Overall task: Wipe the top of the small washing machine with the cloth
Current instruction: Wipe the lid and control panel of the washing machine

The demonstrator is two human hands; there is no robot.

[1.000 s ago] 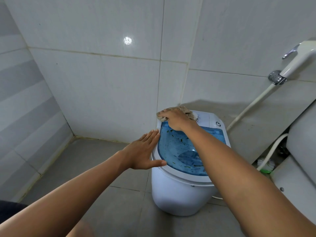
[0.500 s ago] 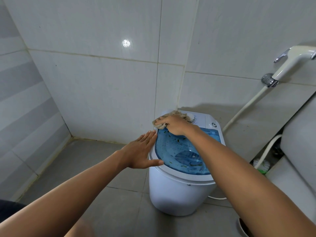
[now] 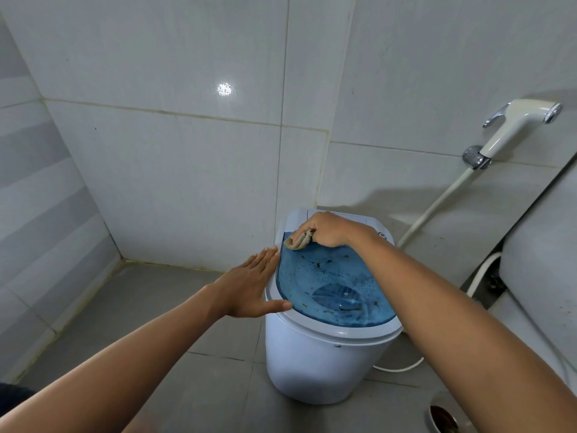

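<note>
White wall tiles (image 3: pixel 187 167) fill the upper part of the view, and grey floor tiles (image 3: pixel 150 307) lie below. A small white washing machine (image 3: pixel 315 364) is seen standing on the floor near the corner, with a white toilet (image 3: pixel 537 276) at the right edge. The machine's top is taken up by a blue see-through lid (image 3: pixel 331 285), which is speckled with dark flecks. A white spray nozzle (image 3: pixel 518 123) is hung on the wall to the right, and its hose (image 3: pixel 437 204) runs down behind the machine. The left hand (image 3: pixel 249 285) is laid flat and open against the machine's left rim, fingers spread forward, thumb on the rim. The right hand (image 3: pixel 327 229) is closed around a bunched beige cloth (image 3: pixel 299 240), which is pressed onto the back left edge of the lid. A round floor drain (image 3: pixel 441 418) is seen at the bottom right.
</note>
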